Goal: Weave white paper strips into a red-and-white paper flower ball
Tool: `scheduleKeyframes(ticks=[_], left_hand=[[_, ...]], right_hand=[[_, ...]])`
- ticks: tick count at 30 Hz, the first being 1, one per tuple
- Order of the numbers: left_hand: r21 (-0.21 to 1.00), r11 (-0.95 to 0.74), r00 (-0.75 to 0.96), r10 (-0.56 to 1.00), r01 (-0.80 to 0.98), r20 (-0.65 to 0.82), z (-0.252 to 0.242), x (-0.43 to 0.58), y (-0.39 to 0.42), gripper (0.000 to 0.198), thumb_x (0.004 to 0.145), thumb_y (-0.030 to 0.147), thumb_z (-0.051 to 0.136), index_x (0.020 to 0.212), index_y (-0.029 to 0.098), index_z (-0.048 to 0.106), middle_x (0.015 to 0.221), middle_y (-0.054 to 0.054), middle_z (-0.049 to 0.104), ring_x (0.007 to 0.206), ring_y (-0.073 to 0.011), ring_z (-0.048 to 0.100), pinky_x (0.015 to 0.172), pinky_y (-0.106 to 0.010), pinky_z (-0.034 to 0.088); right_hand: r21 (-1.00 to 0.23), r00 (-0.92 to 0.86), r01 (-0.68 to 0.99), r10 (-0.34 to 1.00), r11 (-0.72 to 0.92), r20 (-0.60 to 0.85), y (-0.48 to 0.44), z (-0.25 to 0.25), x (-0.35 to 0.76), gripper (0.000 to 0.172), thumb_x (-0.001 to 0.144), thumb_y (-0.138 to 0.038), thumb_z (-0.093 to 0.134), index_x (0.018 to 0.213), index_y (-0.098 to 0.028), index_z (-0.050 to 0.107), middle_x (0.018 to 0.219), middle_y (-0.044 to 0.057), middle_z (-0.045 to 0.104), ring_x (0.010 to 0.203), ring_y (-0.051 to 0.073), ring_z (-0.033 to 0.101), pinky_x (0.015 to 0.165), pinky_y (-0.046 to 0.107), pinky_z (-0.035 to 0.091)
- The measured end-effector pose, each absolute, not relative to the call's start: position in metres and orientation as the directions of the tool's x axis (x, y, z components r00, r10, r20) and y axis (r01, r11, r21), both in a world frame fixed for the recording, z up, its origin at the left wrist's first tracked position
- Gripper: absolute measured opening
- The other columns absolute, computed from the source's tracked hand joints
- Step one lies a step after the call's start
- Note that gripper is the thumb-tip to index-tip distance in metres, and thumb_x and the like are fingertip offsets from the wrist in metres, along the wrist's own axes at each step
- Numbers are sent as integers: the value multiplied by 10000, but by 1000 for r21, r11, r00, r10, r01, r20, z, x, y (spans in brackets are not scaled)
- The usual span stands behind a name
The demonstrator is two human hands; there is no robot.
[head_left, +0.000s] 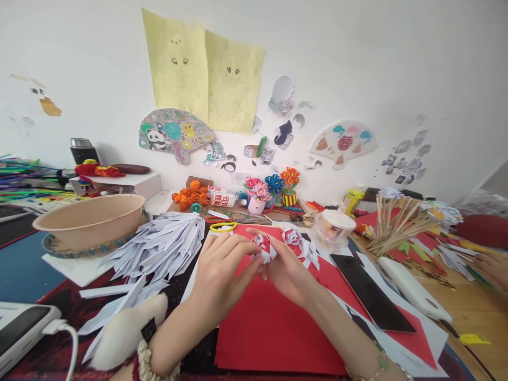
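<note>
The paper flower (265, 247), red and white, was held above the red paper sheet (270, 323), between both hands. The left hand (220, 270) pinched its left side with thumb and fingertips pressed together; the right hand (286, 272) pinched it from below and the right, fingers curled. Judged from its folded strips, the item was very light, soft and easily crushed, so grip was best taken at the base, not on the petals.

Count:
- paper flowers: two, the second flower (292, 236) lying just beyond the hands
- beige bowl (89, 217): one
- dark phone (369, 291): one
- white folded strips (159, 246): a heap, too many to count
- wooden sticks (392, 222): a bundle, number unclear
</note>
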State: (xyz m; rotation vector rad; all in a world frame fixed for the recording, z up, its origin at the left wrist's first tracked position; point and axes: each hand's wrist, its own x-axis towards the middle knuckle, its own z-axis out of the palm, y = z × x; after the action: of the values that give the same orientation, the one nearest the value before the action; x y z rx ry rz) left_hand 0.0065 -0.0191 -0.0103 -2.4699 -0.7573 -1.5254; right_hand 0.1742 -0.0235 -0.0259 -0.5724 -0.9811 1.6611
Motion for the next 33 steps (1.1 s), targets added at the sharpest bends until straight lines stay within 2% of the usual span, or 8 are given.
scheduleKeyframes(ticks=[5, 11, 19, 23, 27, 29, 33], left_hand=[[200, -844, 353, 408, 498, 842, -10, 7, -19, 69, 905, 153, 659, 925, 206, 620, 887, 20, 711, 821, -179, 607, 719, -315, 312], [201, -831, 348, 419, 518, 838, -10, 6, -19, 31, 922, 192, 648, 903, 206, 628, 829, 19, 693, 783, -180, 598, 710, -317, 305], [232, -832, 357, 445, 505, 821, -9, 6, -20, 83, 902, 145, 654, 869, 215, 623, 820, 34, 700, 778, -174, 596, 709, -323, 293], [311, -830, 378, 503, 464, 777, -6, 5, -19, 101, 891, 148, 661, 838, 212, 604, 817, 39, 690, 788, -166, 597, 723, -325, 305], [411, -820, 473, 568, 399, 673, -1, 2, -17, 128, 871, 129, 644, 809, 208, 565, 815, 37, 659, 797, -156, 580, 733, -315, 339], [388, -826, 518, 561, 410, 646, 2, 0, -16, 111, 889, 141, 604, 816, 211, 558, 826, 25, 650, 809, -166, 556, 729, -318, 340], [266, -850, 586, 510, 455, 629, 3, -5, -16, 104, 915, 155, 553, 831, 216, 547, 871, 11, 645, 824, -179, 520, 739, -327, 330]], right_hand=[[-855, -313, -516, 941, -52, 131, -24, -26, 174, 388, 900, -489, 674, 1181, -223, 705, 769, -5, 608, 622, 116, 538, 564, 240, 411], [-864, -312, -504, 937, -23, 157, -23, -27, 175, 361, 948, -455, 623, 1216, -225, 692, 768, 0, 600, 630, 116, 553, 569, 236, 415], [-875, -316, -483, 935, -13, 161, -24, -26, 175, 358, 966, -444, 599, 1231, -216, 677, 754, 4, 589, 641, 125, 544, 575, 240, 417], [-884, -320, -467, 932, 1, 170, -22, -29, 176, 382, 954, -462, 609, 1246, -223, 670, 772, 9, 588, 643, 129, 534, 573, 242, 419], [-903, -338, -430, 928, -3, 158, -21, -32, 176, 403, 939, -463, 626, 1253, -213, 663, 788, 17, 595, 634, 131, 521, 551, 241, 420], [-908, -336, -419, 930, -9, 146, -21, -32, 176, 396, 931, -457, 639, 1235, -205, 668, 808, 20, 597, 644, 131, 524, 540, 237, 418], [-915, -343, -403, 929, -12, 139, -22, -31, 176, 369, 929, -441, 648, 1214, -208, 679, 819, 15, 594, 642, 121, 519, 533, 231, 418]])
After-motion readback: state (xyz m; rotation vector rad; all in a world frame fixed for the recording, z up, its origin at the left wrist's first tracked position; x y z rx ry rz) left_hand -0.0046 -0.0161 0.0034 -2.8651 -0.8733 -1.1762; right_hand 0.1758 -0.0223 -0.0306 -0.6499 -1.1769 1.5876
